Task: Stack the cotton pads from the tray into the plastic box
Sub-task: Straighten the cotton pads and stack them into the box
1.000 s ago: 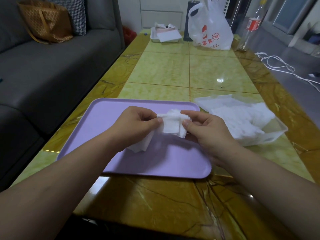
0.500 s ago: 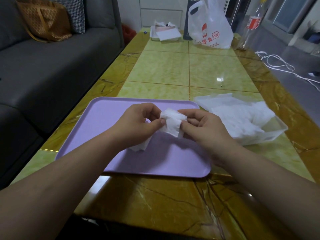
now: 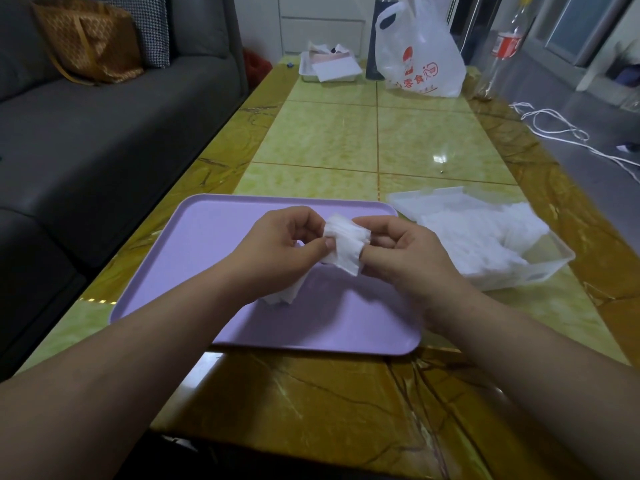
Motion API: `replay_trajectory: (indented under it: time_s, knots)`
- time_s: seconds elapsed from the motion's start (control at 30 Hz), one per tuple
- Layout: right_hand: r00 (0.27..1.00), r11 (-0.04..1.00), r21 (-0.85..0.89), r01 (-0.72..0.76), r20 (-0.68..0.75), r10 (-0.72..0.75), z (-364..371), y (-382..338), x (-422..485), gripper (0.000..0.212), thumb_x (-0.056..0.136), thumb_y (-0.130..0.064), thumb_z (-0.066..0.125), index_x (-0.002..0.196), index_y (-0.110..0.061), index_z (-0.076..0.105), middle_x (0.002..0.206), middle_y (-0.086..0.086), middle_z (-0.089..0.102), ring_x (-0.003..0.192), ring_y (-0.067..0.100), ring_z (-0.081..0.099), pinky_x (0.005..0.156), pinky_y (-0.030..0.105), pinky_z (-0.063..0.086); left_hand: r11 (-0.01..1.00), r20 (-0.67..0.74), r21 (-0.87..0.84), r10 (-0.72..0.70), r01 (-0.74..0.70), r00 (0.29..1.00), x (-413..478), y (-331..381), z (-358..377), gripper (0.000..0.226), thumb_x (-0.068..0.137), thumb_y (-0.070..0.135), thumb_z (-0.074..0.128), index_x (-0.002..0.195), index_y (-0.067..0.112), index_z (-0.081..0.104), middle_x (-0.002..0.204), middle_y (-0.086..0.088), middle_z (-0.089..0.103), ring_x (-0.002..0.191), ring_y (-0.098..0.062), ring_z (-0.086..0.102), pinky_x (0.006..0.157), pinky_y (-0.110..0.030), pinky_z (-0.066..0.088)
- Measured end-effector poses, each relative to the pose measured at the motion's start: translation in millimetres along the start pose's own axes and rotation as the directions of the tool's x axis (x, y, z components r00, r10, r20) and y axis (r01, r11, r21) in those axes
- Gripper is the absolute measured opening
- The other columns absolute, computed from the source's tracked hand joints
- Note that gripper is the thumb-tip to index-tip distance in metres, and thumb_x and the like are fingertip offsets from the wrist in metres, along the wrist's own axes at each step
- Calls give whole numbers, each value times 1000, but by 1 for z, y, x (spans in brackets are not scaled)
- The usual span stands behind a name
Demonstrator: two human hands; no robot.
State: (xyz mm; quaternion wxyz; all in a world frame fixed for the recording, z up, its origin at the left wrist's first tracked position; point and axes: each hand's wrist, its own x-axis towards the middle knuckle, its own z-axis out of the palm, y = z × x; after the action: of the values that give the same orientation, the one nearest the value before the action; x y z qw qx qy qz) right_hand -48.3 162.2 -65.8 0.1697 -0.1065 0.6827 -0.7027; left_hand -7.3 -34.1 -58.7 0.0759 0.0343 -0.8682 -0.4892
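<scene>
The left grip [image 3: 277, 251] and the right grip [image 3: 405, 261] are close together, just above the tray. Both are curled. Each one pinches a side of a small bunch of cotton pads [image 3: 344, 242] with thumb and fingers. The bunch sits right between the two grips and does not touch the tray. It is tipped, with one corner pointing down, and its thin layers show along the top.

Another white pad [image 3: 282, 296] pokes out from under the left grip, down by the tray. I cannot tell if the grip holds it.

A second ago the bunch was held straight, like a little square. Now it is turned on a slant. The grips have stayed in the same spot, and the pad under the left grip has not moved.

The purple tray [image 3: 207, 244] lies flat on the shiny yellow and brown desk [image 3: 329, 403]. Just to its right is the clear plastic box [image 3: 540, 268], with a heap of white pads [image 3: 478, 237] inside.

Far off on the desk are a white shopping bag [image 3: 420, 60], a small white dish [image 3: 329, 65] with papers in it, and a clear bottle [image 3: 504, 46]. A grey sofa [image 3: 86, 133] runs along the left side.
</scene>
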Motion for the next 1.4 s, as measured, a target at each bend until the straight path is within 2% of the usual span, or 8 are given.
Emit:
replay_trajectory:
  time_s: [0.1, 0.23, 0.43, 0.7, 0.9, 1.07, 1.27, 1.4]
  knots:
    - [999, 1000, -3, 17, 31, -17, 0, 2, -1, 55, 72, -3, 83, 124, -13, 67, 109, 10, 78, 107, 25, 74, 95, 38, 59, 999, -28, 31, 14, -13, 1000, 1, -2, 3, 6, 89, 22, 76, 90, 21, 70, 80, 6, 76, 75, -8, 69, 83, -35, 54]
    - [993, 944, -313, 99, -32, -114, -2, 7, 2, 42, 84, 10, 71, 116, -18, 69, 108, -2, 76, 103, 12, 73, 90, 25, 58, 984, 49, 173, 40, -47, 998, 3, -5, 3, 28, 82, 32, 81, 103, 30, 63, 80, 13, 72, 80, -5, 65, 71, -14, 47]
    - [992, 867, -483, 123, 46, -115, -3, 11, 1, 46, 85, 9, 61, 107, -32, 68, 111, -4, 73, 103, 12, 70, 93, 30, 57, 952, 179, 276, 81, -129, 981, 2, -3, 4, 24, 74, 43, 75, 96, 36, 72, 77, 13, 70, 72, -14, 70, 64, -43, 61]
    - [999, 963, -267, -43, -23, 39, 6, 13, 7, 56, 80, -35, 63, 136, -26, 60, 135, -11, 63, 126, 9, 59, 114, 40, 45, 952, 189, 284, 64, -116, 980, 3, 1, 4, 22, 81, 33, 79, 101, 31, 72, 80, 9, 72, 70, -10, 68, 64, -38, 60]
    - [996, 961, -276, -3, -84, -21, 13, 25, 9, 32, 105, -19, 49, 134, -25, 61, 131, -9, 66, 124, 10, 61, 113, 42, 46, 939, 210, 299, 110, -171, 972, 1, 4, 12, 24, 79, 45, 73, 95, 26, 71, 79, 3, 70, 71, -14, 67, 66, -41, 57]
    - [1000, 944, -330, -19, 11, 24, 14, 19, 6, 55, 79, -36, 63, 134, -37, 59, 131, -15, 65, 122, 8, 62, 109, 39, 49, 929, 175, 313, 148, -198, 973, 4, -3, 12, 31, 80, 54, 59, 89, 27, 69, 75, 4, 69, 73, -16, 66, 69, -42, 54]
    - [990, 793, -594, 139, 55, -133, 7, 16, -4, 52, 91, -12, 61, 139, -30, 56, 129, -13, 63, 112, 5, 61, 96, 15, 46, 943, 110, 292, 131, -158, 985, 2, -3, -5, 30, 87, 34, 76, 116, 31, 69, 94, 15, 73, 92, -1, 66, 81, -19, 50]
    - [983, 758, -631, 164, 41, -179, 3, 20, -7, 46, 93, -13, 62, 136, -30, 59, 123, -18, 62, 106, 0, 58, 81, -5, 36, 905, 2, 424, 30, -28, 1000, -2, -2, -36, 28, 86, 41, 75, 111, 29, 71, 92, 12, 69, 87, -7, 65, 81, -30, 55]
